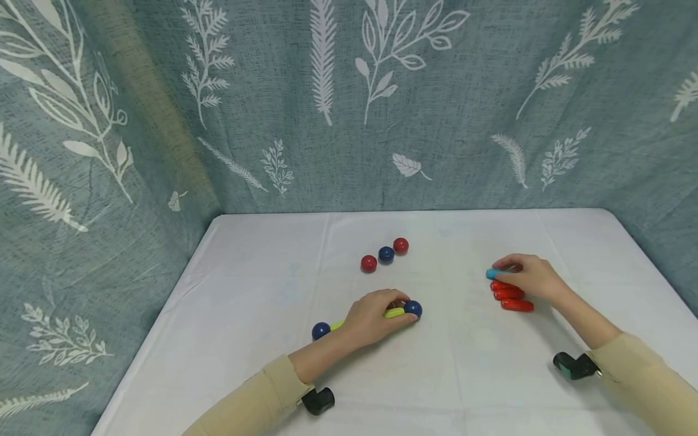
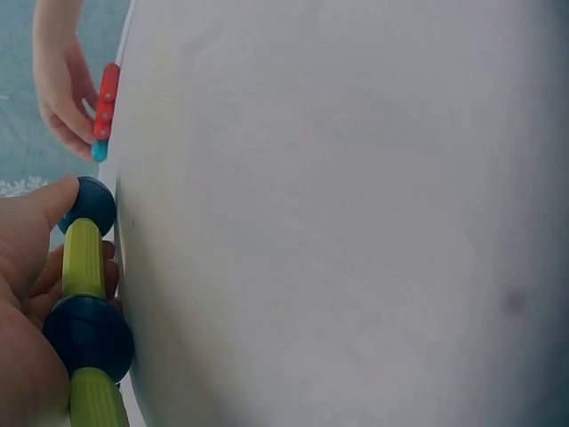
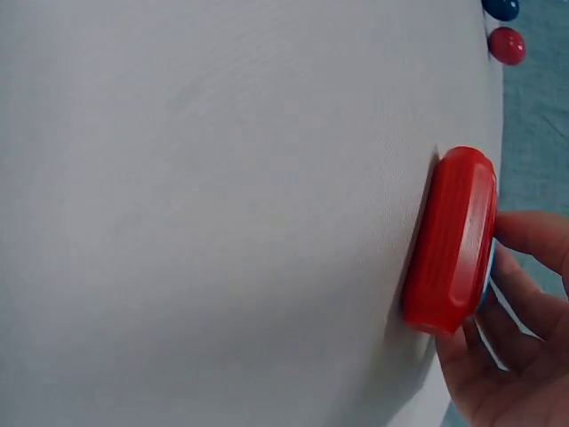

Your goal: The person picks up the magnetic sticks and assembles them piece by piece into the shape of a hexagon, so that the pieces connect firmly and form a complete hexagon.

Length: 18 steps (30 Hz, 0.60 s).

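Note:
My left hand [image 1: 373, 316] grips a chain of blue balls and yellow-green rods at the middle of the table. One blue ball [image 1: 412, 309] sits at its thumb and fingertips, and another blue ball [image 1: 320, 330] ends the chain on the left. In the left wrist view, a yellow-green rod [image 2: 83, 258] joins two blue balls beside the palm; a second rod runs out of frame. On the right, my right hand [image 1: 530, 277] pinches a light blue rod [image 1: 495, 274], just behind three red rods [image 1: 517, 305]. The nearest red rod [image 3: 452, 240] hides most of the blue one in the right wrist view.
Two red balls [image 1: 368, 263] and a blue ball [image 1: 386, 255] lie in a slanting row towards the back of the white-covered table [image 1: 262, 266]. Behind it hangs a green-grey curtain [image 1: 349, 163] with white leaf patterns, continuing along the left side.

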Motion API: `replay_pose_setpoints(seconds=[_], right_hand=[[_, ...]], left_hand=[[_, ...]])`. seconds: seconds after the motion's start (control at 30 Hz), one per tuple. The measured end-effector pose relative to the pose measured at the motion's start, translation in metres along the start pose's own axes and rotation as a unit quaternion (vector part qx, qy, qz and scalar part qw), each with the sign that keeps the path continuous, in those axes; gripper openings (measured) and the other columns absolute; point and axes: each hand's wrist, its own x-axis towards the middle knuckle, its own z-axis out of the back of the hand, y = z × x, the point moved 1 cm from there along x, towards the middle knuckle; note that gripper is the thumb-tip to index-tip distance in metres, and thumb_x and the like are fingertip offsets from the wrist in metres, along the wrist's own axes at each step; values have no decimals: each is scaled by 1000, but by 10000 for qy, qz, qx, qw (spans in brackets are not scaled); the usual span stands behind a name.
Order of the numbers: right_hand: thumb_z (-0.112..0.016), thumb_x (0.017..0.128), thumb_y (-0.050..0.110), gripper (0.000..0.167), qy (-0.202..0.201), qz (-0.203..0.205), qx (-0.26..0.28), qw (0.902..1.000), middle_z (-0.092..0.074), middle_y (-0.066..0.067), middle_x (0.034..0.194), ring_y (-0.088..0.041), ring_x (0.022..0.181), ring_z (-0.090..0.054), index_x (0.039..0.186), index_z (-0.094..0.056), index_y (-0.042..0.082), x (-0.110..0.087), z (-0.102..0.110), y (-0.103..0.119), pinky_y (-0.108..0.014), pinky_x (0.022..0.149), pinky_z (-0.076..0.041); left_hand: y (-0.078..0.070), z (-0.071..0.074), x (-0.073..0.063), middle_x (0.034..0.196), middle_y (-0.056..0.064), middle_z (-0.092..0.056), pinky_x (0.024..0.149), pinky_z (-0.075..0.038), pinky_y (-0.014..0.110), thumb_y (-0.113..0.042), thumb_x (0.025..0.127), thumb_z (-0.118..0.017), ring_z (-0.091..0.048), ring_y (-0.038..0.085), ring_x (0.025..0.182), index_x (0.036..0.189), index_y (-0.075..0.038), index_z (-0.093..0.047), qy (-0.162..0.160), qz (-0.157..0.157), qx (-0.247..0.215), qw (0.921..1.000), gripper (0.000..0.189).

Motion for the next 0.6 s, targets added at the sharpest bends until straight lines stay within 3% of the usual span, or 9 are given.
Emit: replay_pose_setpoints(seconds=[0.17, 0.4, 0.6], right_hand=[[-67, 93, 29, 36, -16, 282, -114, 9995, -66, -13, 101, -27, 90, -59, 115, -66, 1, 7, -8, 9, -35, 72, -47], [-68, 92, 21, 25, 34, 824, -94, 9965, -66, -8, 97, -24, 87, -60, 110, -68, 4, 11, -23, 27, -41, 77, -50], [-69, 91, 15, 20, 124, 1242, -26, 9922, -65, -6, 96, -21, 84, -60, 108, -69, 4, 9, -38, 45, -38, 74, -51]], left_hand=[[0, 2, -2, 97, -6, -66, 79, -48, 24, -40, 90, -69, -56, 7, 86, 115, -15, -68, -4, -8, -42, 10000, 35], [1, 3, -4, 99, -6, -66, 80, -48, 25, -41, 91, -69, -56, 7, 86, 116, -15, -68, 24, 24, -12, 10000, 36], [3, 4, -5, 99, -6, -66, 79, -48, 25, -41, 91, -68, -56, 7, 86, 116, -15, -68, 7, 23, 10, 10000, 36]])
